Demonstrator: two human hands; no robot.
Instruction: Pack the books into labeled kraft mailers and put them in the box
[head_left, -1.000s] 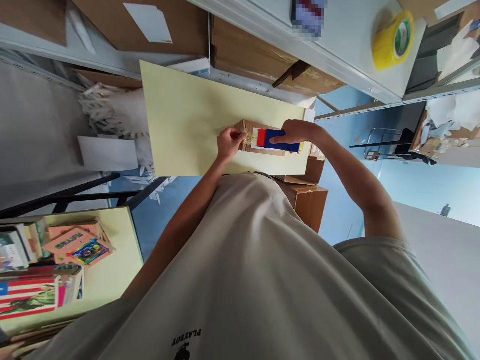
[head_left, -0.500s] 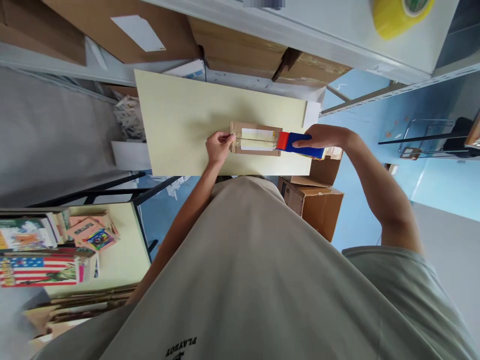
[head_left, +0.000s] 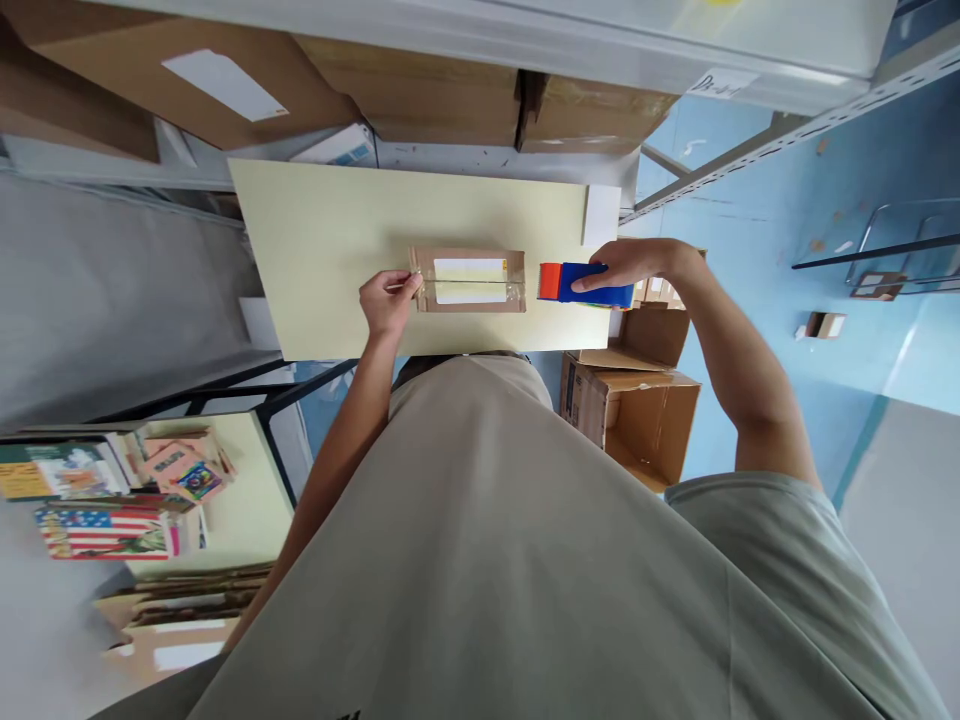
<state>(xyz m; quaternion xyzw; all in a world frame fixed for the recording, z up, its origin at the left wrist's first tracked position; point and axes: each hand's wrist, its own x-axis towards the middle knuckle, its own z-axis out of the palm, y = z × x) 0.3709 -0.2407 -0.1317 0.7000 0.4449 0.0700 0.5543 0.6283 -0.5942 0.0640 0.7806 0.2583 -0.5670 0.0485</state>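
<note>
- Far left of both hands: a pale yellow shelf carrying stacked books [head_left: 101, 505], among them one with a stars-and-stripes cover, well apart from the hands.
- Worktop [head_left: 330, 225]: a pale yellow board; both hands are over it.
- Left hand [head_left: 388, 303]: the grip is closed, thumb and fingertips pinched on the left end of the tape strip, touching the left edge of the parcel.
- Cardboard parcel [head_left: 469, 280]: a flat brown package lying on the worktop directly between the two grips; it bears a white label [head_left: 470, 267] on its top face.
- Tape strip [head_left: 465, 282]: clear tape running lengthwise across the parcel from the left-hand pinch toward the dispenser.
- Tape dispenser [head_left: 577, 283]: blue body with a red front end, just to the right of the parcel and apart from its right edge, lying level with the strip.
- Right hand [head_left: 634, 265]: the grip is closed around the blue body of the tape dispenser, index finger laid along its side.
- Below the right grip, off the worktop edge: an open cardboard box [head_left: 637, 410] on the blue floor.
- Above both grips: large cardboard cartons [head_left: 442, 95] stowed under a grey shelf.
</note>
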